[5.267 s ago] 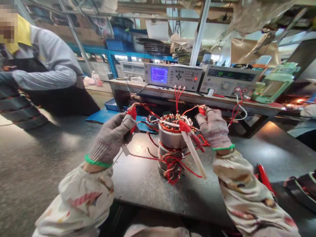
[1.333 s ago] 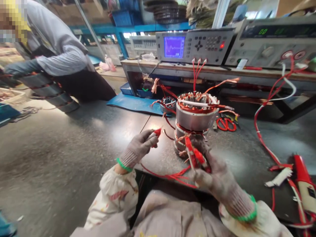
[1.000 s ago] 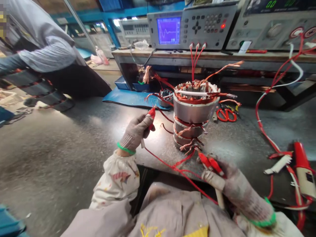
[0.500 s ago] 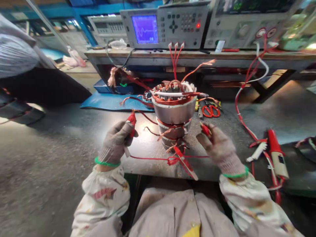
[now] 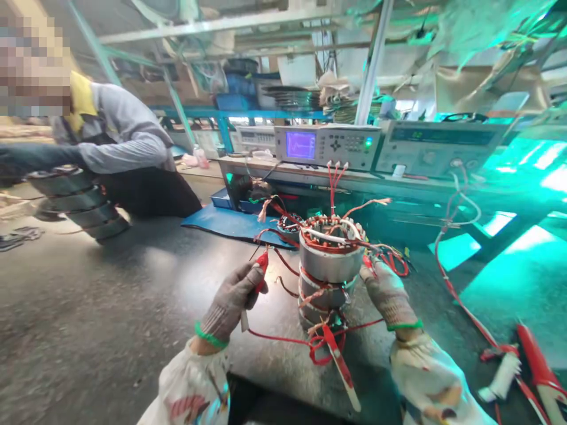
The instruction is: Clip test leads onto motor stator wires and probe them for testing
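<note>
Red clips (image 5: pixel 262 268) finger-pinched in left hand (image 5: pixel 234 297), right hand (image 5: pixel 386 292); latter now nearer stator stack (image 5: pixel 328 265).

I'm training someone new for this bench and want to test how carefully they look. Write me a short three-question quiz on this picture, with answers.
1. Multiple choice: what is the left hand holding?
A) a pair of scissors
B) a red clip
C) a plastic jug

2. True or false: the right hand is lying flat on the blue mat.

3. Count: how many red leads run from the front of the meter with the lit screen?

Key:
1. B.
2. False; the right hand is beside the metal stack, holding a second red clip.
3. Three.
</note>
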{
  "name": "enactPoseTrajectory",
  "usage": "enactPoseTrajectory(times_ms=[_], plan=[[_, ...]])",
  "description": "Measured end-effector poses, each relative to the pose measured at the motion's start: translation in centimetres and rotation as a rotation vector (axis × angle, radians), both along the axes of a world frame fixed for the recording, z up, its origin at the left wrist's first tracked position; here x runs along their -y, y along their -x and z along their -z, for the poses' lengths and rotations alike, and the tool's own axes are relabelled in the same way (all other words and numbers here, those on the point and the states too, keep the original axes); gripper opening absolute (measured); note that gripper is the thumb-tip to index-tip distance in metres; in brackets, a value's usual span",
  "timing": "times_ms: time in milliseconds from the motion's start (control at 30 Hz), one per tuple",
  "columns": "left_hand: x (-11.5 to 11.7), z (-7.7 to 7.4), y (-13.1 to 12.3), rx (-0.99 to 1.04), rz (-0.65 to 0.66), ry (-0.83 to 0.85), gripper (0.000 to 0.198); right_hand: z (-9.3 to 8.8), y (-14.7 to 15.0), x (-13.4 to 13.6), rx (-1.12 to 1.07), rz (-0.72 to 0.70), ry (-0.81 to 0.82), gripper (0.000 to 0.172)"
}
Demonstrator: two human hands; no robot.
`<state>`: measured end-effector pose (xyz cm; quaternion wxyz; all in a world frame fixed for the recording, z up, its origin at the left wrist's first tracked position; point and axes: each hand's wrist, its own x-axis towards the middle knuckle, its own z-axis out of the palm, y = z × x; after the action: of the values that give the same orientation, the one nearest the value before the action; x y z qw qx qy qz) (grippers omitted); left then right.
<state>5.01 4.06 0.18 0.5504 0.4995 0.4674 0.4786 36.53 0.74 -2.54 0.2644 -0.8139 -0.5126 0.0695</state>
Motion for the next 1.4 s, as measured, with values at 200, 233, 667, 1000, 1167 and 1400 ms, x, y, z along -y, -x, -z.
enactPoseTrajectory(times_ms=[200,233,667,1000,1167,1400], plan=[[-0.1,0.3,0.2,0.007,0.009,0.014,0.056,0.3,0.0,-0.5,-0.042,0.016,-0.002,0.052],[0.0,0.1,0.2,0.002,0.013,0.016,0.056,0.3,0.0,-0.5,-0.052,0.019,-0.008,0.051],[-0.3,-0.8,-1.1,0.009,0.028,-0.036,0.055,-0.3,0.6,-2.1,-0.125,0.036,-0.133,0.042],[5.7,3.2,1.5,-0.224,0.063,0.225,0.049,1.3,5.9,13.2,-0.751,-0.301,-0.032,0.045],[5.2,4.1,-1.1,-0.106,0.047,0.107,0.043,1.2,8.6,13.3,-0.861,-0.383,0.074,0.055],[3.3,5.1,-1.0,0.024,-0.091,0.075,0.04,4.7,5.9,15.5,-0.462,-0.195,0.199,0.039]])
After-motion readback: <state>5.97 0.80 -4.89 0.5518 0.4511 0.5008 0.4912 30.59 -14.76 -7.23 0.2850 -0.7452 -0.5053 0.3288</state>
